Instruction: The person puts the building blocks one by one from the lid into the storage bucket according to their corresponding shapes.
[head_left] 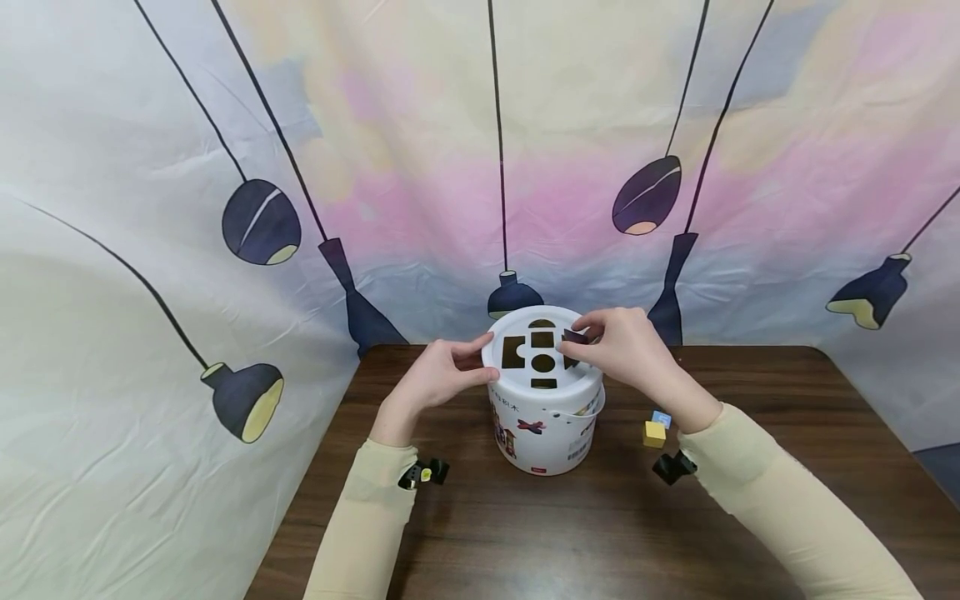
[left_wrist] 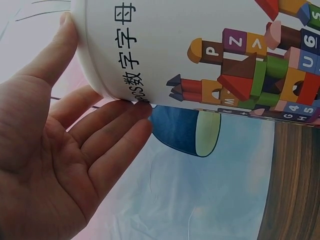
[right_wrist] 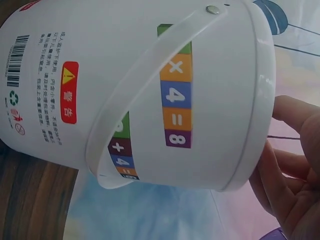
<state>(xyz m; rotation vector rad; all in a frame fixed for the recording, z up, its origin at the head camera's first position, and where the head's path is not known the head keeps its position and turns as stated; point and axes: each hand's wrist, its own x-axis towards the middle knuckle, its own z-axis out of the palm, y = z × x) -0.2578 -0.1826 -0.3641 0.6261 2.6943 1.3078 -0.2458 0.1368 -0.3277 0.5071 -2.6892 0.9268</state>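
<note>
A white toy-block bucket (head_left: 543,437) stands upright on the table, its white lid (head_left: 566,318) pierced by several shaped holes. My left hand (head_left: 438,377) is at the lid's left rim, thumb on the near side and the other fingers farther round. In the left wrist view its fairly straight fingers (left_wrist: 117,150) touch the bucket's side, palm showing. Over the lid's right part, my right hand (head_left: 622,346) pinches a small dark block (head_left: 575,337) at a hole. That block is partly covered by the fingers, and the right wrist view hides it behind the lid.
A yellow cube block (head_left: 654,434) and a blue block (head_left: 662,419) lie on the brown wooden table (head_left: 525,533), near my right wrist. The bucket's white handle (right_wrist: 145,75) hangs down its side. Behind the table hangs a cloth (head_left: 420,208) printed with lamps.
</note>
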